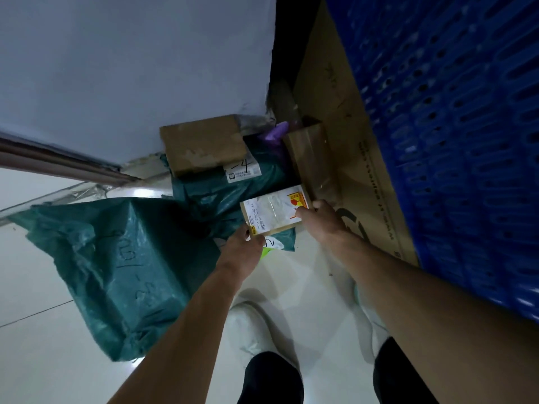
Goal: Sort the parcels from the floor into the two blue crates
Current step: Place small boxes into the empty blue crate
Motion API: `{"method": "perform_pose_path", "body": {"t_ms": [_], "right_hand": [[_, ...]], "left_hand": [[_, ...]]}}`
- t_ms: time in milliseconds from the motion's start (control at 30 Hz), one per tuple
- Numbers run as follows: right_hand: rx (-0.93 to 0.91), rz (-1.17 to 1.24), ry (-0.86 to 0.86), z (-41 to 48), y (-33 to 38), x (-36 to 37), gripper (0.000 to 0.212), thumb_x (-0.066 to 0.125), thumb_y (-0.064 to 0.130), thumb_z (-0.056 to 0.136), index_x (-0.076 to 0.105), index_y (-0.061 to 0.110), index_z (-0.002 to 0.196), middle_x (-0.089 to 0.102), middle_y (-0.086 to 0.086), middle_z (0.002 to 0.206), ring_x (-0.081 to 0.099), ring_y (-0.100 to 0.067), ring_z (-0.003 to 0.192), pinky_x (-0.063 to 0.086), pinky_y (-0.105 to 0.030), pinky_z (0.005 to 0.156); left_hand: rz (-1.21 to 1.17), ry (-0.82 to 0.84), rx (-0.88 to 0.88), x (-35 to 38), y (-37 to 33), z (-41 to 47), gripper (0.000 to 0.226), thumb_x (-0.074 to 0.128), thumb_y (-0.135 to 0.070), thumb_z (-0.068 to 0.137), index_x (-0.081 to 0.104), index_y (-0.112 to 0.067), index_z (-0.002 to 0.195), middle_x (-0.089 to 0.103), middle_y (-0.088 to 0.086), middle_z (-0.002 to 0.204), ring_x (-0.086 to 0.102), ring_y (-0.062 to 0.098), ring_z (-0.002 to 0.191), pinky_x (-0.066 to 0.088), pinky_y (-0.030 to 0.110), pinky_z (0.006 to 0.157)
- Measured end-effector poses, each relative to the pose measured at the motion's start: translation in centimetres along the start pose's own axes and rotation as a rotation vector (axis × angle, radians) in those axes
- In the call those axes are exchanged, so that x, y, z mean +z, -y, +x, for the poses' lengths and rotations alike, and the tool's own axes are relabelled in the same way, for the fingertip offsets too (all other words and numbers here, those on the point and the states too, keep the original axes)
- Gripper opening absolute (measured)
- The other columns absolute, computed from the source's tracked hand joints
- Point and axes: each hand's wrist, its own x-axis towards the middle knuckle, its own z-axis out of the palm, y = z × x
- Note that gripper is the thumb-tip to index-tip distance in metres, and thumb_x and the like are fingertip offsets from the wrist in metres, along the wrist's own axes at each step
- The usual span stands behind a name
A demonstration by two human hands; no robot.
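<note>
Two bare forearms (pixel 180 322) are stretched in from the bottom edge. At centre frame a small labelled parcel (pixel 275 209) is held at both ends: lower-left corner pinched by the left hand (pixel 242 249), right edge gripped by the right hand (pixel 320 218). It's low over the floor pile of teal mailer bags (pixel 122 272), with a brown box (pixel 204 144) above and a blue crate (pixel 452 141) filling the right side. With only edges held, it could probably be dropped if the glossy tape slips, or a bag dragged along.
</note>
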Motion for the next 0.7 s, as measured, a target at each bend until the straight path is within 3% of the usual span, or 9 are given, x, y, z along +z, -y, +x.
{"method": "perform_pose_path", "body": {"t_ms": [200,300,533,633,700], "right_hand": [[0.000,-0.027,0.021,-4.8,2.0,-3.4,0.049,0.057,0.041,0.090,0.053,0.019,0.134,0.059,-0.005,0.122,0.058,-0.026,0.108,0.046,-0.034,0.089],[-0.035,-0.070,0.040,-7.8,3.0,-5.8,0.055,0.056,0.042,0.089,0.048,0.017,0.138,0.058,-0.009,0.129,0.057,-0.029,0.111,0.048,-0.039,0.095],[-0.059,-0.094,0.072,-16.4,6.4,-11.1,0.061,0.055,0.047,0.083,0.049,0.015,0.135,0.058,-0.009,0.126,0.058,-0.030,0.110,0.050,-0.043,0.094],[-0.103,-0.088,0.090,-21.3,8.2,-13.3,0.061,0.053,0.050,0.078,0.051,0.014,0.127,0.058,-0.009,0.123,0.061,-0.031,0.102,0.054,-0.045,0.087],[-0.138,-0.093,0.108,-24.8,9.1,-14.6,0.059,0.054,0.049,0.082,0.049,0.014,0.129,0.054,-0.008,0.123,0.061,-0.031,0.103,0.054,-0.043,0.086]], "left_hand": [[-0.025,0.016,-0.006,-1.5,-3.1,-4.7,0.033,0.055,-0.020,0.097,0.062,-0.016,0.129,0.065,0.010,0.126,0.061,0.032,0.116,0.048,0.037,0.099],[-0.022,-0.010,-0.015,-2.4,-5.0,-7.7,0.034,0.058,-0.028,0.088,0.068,-0.027,0.121,0.070,-0.001,0.118,0.063,0.026,0.112,0.047,0.042,0.106],[-0.118,-0.030,-0.002,-5.4,-7.5,-13.8,0.033,0.067,-0.043,0.075,0.070,-0.044,0.108,0.075,-0.011,0.105,0.069,0.022,0.104,0.051,0.046,0.102],[-0.113,-0.095,-0.011,-6.9,-11.5,-20.1,0.036,0.061,-0.044,0.073,0.070,-0.031,0.106,0.073,-0.003,0.104,0.067,0.024,0.099,0.053,0.044,0.097],[-0.137,-0.162,-0.020,-7.7,-13.4,-24.2,0.017,0.059,-0.033,0.086,0.065,-0.028,0.101,0.068,0.000,0.101,0.063,0.023,0.093,0.054,0.040,0.091]]}}
